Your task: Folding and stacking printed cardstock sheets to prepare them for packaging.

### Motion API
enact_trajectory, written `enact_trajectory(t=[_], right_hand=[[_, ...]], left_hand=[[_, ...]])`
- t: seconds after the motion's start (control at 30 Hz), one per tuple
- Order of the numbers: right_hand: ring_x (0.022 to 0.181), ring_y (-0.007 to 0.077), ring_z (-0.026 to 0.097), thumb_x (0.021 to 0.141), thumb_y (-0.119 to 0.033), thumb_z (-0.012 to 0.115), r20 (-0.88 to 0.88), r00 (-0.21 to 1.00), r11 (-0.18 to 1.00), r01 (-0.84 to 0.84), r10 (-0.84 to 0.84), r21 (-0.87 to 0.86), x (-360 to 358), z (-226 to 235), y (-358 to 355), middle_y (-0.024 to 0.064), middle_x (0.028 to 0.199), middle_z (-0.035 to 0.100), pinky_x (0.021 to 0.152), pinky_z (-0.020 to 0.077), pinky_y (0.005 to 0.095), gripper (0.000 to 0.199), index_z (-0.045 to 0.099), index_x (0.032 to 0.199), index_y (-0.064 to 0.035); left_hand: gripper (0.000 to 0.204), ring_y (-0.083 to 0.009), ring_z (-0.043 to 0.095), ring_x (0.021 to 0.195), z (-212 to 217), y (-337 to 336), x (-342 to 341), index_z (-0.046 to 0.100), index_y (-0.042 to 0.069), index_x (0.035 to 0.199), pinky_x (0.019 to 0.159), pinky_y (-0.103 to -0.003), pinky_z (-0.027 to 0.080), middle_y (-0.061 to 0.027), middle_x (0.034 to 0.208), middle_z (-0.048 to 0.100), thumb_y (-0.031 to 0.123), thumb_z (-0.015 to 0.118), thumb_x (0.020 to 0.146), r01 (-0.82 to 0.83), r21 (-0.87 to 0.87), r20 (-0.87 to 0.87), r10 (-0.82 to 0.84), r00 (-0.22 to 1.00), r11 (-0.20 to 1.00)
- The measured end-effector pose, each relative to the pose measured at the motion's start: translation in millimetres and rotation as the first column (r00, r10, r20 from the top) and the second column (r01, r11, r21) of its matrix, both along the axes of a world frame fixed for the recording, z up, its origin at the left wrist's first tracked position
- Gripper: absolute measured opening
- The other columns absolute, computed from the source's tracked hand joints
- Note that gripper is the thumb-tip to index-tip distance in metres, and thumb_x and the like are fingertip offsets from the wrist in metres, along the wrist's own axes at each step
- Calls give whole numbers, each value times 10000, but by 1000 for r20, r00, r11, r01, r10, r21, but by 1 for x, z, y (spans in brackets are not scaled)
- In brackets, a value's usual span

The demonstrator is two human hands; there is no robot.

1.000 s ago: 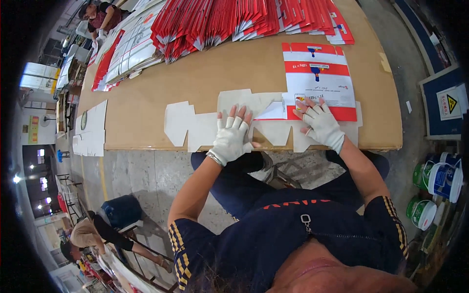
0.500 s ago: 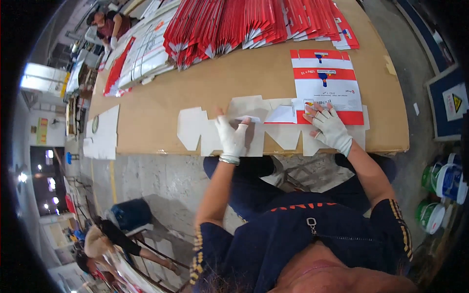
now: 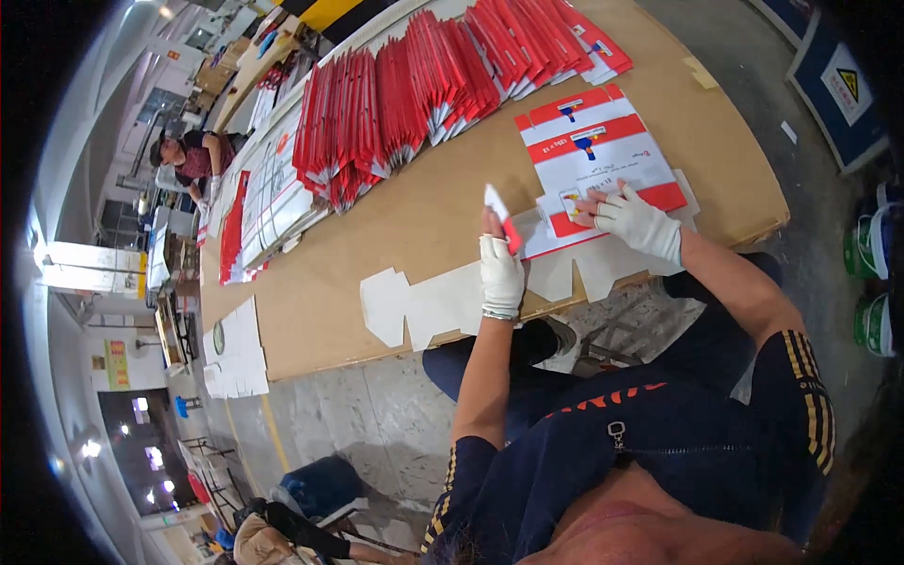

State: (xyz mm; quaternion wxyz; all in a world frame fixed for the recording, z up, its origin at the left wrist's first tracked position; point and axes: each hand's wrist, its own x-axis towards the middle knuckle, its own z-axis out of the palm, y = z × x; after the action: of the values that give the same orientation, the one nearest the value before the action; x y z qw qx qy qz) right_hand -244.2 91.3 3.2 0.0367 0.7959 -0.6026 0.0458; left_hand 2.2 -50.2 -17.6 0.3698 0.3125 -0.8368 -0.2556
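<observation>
Pinching a raised red-and-white flap [image 3: 499, 215] between its gloved fingertips, the left hand [image 3: 500, 273] is closed on that flap and lifts it off the table [image 3: 377, 217]. The flap belongs to a flat red-and-white carton sheet [image 3: 603, 155] lying printed side up near the table's front edge, with red bands across the top and bottom and a white middle carrying small blue and red marks. The right hand [image 3: 638, 218], also in a white glove, lies flat with fingers spread on the lower part of that sheet, pressing it down and gripping nothing.

Just left of the hands a plain white die-cut blank [image 3: 424, 303] lies on the table edge, face down. Farther back, rows of folded red cartons [image 3: 424, 89] stand on edge in long fanned stacks. More white and red sheets [image 3: 268, 202] are piled at the far left, near another person [image 3: 193, 158] seated there.

Green and white buckets [image 3: 876, 273] stand on the floor at the right; their contents cannot be made out. Above them leans a blue board with a yellow triangle sign [image 3: 847, 83].
</observation>
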Motion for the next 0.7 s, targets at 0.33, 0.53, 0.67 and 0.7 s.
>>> enact_trajectory(t=[0.33,0.53,0.67,0.7], right_hand=[[1367,196,315,894,-217,436,-132,990,984,16,-40,-178,5,-19,-4,-19,1441,405,1019,284,635,422,487,1313,-232],[1370,204,305,898,-239,443,-131,990,975,12,-42,-222,9,-30,3,-22,1451,396,991,291,670,400,503,1294,-232],[1367,201,312,899,-242,438,-120,991,976,28,-55,-217,11,-36,4,-23,1438,413,994,269,682,392,516,1283,-232],[1365,201,315,897,-245,440,-122,991,978,27,-53,-205,12,-35,4,-22,1431,421,992,262,689,388,523,1275,-230]], left_hand=[[768,-418,204,1381,11,16,-7,336,141,1435,1021,-642,227,-196,1501,227,421,633,784,296,-233,596,-104,796,926],[667,-417,231,1366,4,18,-16,354,219,1431,1006,-671,214,-205,1482,259,470,558,847,189,-260,655,29,755,947],[649,-416,227,1368,6,21,-18,348,247,1435,1019,-674,186,-210,1480,261,461,550,856,184,-237,689,32,724,954],[649,-416,227,1368,6,21,-18,348,247,1435,1019,-674,186,-210,1480,261,461,550,856,182,-233,693,32,721,955]])
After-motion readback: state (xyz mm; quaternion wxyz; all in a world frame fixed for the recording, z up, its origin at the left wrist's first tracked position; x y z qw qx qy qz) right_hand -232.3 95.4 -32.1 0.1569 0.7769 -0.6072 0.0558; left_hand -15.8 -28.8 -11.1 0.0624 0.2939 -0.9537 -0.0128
